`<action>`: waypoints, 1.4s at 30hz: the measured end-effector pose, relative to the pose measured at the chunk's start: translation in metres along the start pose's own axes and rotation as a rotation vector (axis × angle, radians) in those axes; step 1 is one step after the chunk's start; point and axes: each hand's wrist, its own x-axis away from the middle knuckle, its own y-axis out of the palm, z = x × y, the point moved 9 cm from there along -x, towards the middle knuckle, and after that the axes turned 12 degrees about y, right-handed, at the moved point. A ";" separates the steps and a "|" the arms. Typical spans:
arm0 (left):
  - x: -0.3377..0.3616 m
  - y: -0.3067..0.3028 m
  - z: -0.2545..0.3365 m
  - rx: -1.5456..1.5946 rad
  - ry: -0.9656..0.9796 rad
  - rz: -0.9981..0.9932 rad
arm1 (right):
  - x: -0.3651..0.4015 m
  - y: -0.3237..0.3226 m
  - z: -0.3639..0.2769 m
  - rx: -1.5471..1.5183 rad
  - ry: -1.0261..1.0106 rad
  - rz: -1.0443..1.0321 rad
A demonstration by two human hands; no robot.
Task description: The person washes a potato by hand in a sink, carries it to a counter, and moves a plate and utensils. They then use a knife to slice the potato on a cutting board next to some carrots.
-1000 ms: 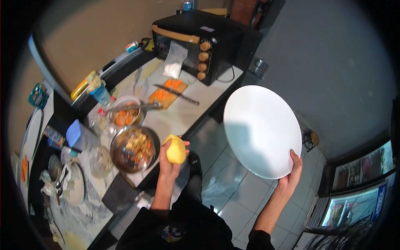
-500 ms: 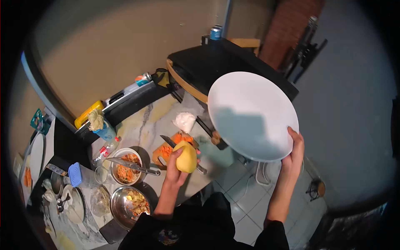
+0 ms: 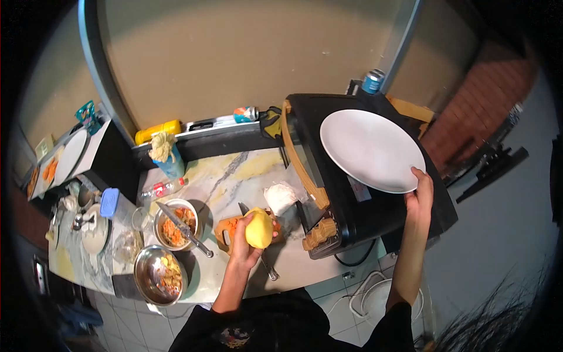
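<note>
My left hand [image 3: 245, 237] is wrapped round a yellow peeled potato [image 3: 259, 228], held above the wooden cutting board [image 3: 223, 230]. Orange carrot pieces lie on the board, largely hidden behind the hand and potato. A knife [image 3: 269, 267] also rests there, its handle pointing toward me. With my right hand [image 3: 420, 196] I grip the near right rim of a large white plate [image 3: 372, 149]. The plate is over the black oven-like appliance [image 3: 311, 108]; whether it touches the top cannot be told. A white plastic bag [image 3: 280, 198] sits beside the board.
On the marble counter [image 3: 223, 170], a bowl [image 3: 196, 220] of shredded vegetables has a knife [image 3: 187, 230] across it. Nearer stands a metal bowl [image 3: 146, 276] with peelings. A blue-lidded container [image 3: 109, 203], a glass [image 3: 141, 218] and a plastic bottle [image 3: 163, 188] are left. A can [image 3: 373, 81] stands behind the appliance.
The white plate has moved from in front of the appliance to over its top, tilting flatter. The potato stays in my left hand. The camera view has shifted.
</note>
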 end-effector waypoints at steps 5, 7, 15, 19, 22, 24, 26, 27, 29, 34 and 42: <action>0.006 -0.021 -0.002 0.016 0.099 0.125 | -0.038 0.010 0.003 0.047 0.027 -0.101; 0.009 -0.034 -0.005 0.012 0.109 0.182 | -0.042 0.013 0.008 0.065 0.044 -0.078; 0.026 -0.059 0.015 -0.102 0.110 0.294 | -0.010 0.040 -0.005 0.120 -0.012 -0.250; 0.023 -0.074 0.038 -0.070 0.161 0.299 | 0.047 0.060 -0.008 0.084 -0.054 -0.248; 0.021 -0.087 0.050 -0.029 0.175 0.289 | 0.084 0.077 0.010 0.133 0.020 -0.307; 0.023 -0.093 0.057 -0.003 0.185 0.304 | 0.113 0.088 0.022 0.104 0.048 -0.285; 0.024 -0.109 0.054 0.004 0.152 0.290 | 0.133 0.091 0.037 0.127 0.050 -0.232; 0.024 -0.115 0.053 0.014 0.133 0.276 | 0.141 0.091 0.048 0.105 0.065 -0.208; 0.030 -0.121 0.057 0.012 0.116 0.316 | 0.165 0.087 0.069 0.169 -0.077 -0.035; 0.043 -0.146 0.063 0.039 0.127 0.460 | 0.157 0.115 0.162 0.132 0.209 -0.216; 0.055 -0.153 0.054 -0.023 0.043 0.361 | 0.094 0.166 0.288 0.187 0.341 -0.230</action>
